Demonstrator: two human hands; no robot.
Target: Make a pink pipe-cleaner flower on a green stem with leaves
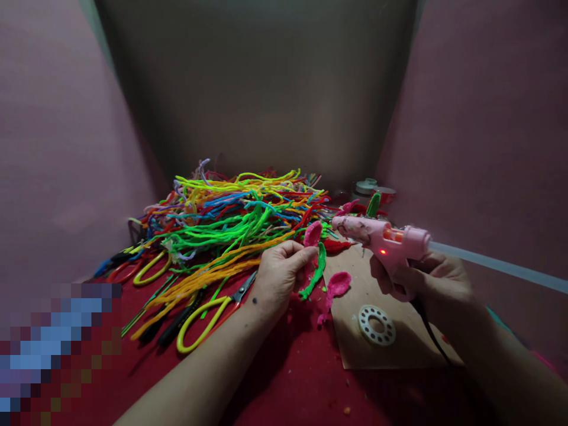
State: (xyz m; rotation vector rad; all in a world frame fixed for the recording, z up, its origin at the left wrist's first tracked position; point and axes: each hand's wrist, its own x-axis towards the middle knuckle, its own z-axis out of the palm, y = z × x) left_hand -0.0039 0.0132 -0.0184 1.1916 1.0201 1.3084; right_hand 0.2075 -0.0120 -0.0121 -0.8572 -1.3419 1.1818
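Pink, a petal [313, 233] is pinched near the pile [222, 213] by the left hand [277, 273], partly hidden; whether the green strip [319, 269] is held cannot be told. The gun [373, 234] is clasped by the right hand [439, 281], fingers partly hidden; its stick [492, 262] is cut off.

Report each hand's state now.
Left hand: closed, pinching a pink fuzzy piece.
Right hand: closed, holding the pink glue gun.

No lettering, numbers or signs can be read.
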